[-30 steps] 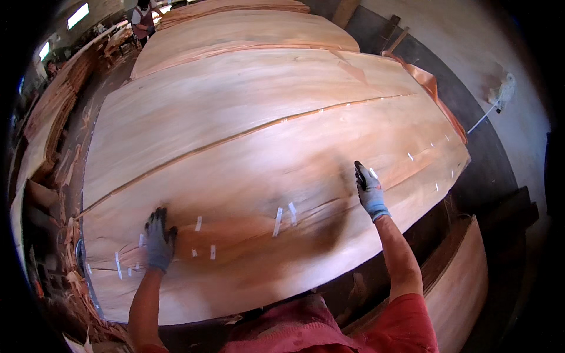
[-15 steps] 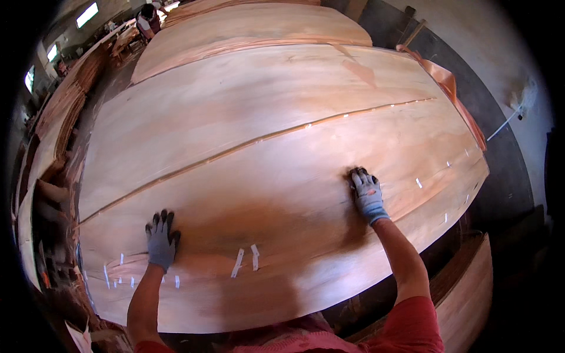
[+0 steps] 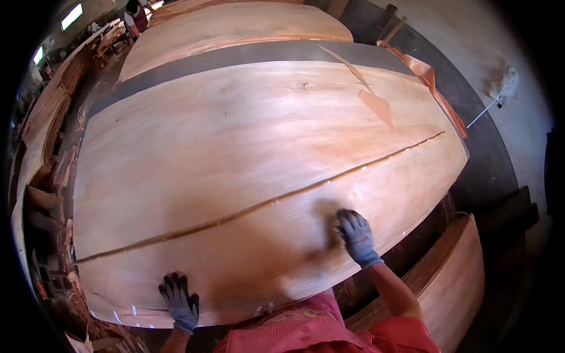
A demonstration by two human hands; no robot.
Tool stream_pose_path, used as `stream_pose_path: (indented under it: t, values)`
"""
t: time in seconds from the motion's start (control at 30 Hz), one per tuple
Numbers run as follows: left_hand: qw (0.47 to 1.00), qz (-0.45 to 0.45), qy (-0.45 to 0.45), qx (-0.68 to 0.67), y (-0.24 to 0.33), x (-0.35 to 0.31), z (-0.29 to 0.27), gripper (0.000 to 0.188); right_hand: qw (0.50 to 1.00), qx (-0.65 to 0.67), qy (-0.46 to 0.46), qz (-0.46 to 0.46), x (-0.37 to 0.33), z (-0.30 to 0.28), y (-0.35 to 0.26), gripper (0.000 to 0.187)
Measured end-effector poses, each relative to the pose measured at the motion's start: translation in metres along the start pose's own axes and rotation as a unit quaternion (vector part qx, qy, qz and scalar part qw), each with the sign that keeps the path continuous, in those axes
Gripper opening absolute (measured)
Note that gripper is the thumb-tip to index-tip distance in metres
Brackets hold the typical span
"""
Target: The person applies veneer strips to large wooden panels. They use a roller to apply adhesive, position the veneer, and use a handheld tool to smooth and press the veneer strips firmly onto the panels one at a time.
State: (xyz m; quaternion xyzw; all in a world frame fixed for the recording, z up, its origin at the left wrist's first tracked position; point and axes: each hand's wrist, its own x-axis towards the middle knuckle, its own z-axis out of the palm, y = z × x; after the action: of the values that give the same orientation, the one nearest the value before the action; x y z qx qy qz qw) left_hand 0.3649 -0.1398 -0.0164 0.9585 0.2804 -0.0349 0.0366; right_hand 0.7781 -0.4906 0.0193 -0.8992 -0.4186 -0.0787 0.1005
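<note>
A large sheet of pale wood veneer spreads out in front of me. A long brown seam or gap crosses it from left to right, with small white tape pieces along part of it. My left hand, in a grey glove with dark fingertips, lies flat with fingers spread near the sheet's front left edge. My right hand, gloved alike, rests on the veneer to the right, fingers stretched out. Neither hand grips anything. More white tape strips stick to the sheet near my left hand.
A dark grey surface shows beyond the sheet. Pointed veneer scraps lie on its far right part. Another veneer stack stands behind, a stack at right, and stacks at left. A person works far left.
The veneer sheet has slid toward me, uncovering a grey band behind it. Both hands have come nearer with it, staying flat on the wood. The front tape strips now lie at the near edge.
</note>
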Motion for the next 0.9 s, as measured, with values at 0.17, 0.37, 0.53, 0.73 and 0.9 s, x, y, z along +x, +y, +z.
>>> stream_pose_path:
  t: [0.17,0.37,0.53,0.73,0.9]
  values:
    - [0.999,0.001,-0.006,-0.033,0.008,0.012,-0.001,0.065,0.989,-0.024,-0.010,-0.143,0.112,0.026,-0.038,0.040]
    - [0.990,0.094,0.067,-0.076,0.003,0.059,-0.010,0.050,0.975,-0.062,-0.083,-0.196,0.142,0.061,-0.021,0.026]
    - [0.987,0.091,0.104,-0.079,-0.012,0.130,-0.017,0.046,0.982,-0.055,-0.013,-0.182,0.217,0.050,-0.009,0.016]
    - [0.988,-0.063,0.140,-0.008,-0.033,0.217,0.010,0.054,0.985,-0.026,0.005,-0.173,0.233,0.100,0.020,0.016]
    - [0.992,-0.036,0.124,0.005,-0.030,0.176,0.005,0.053,0.988,0.021,0.004,-0.151,0.181,0.087,0.002,0.015]
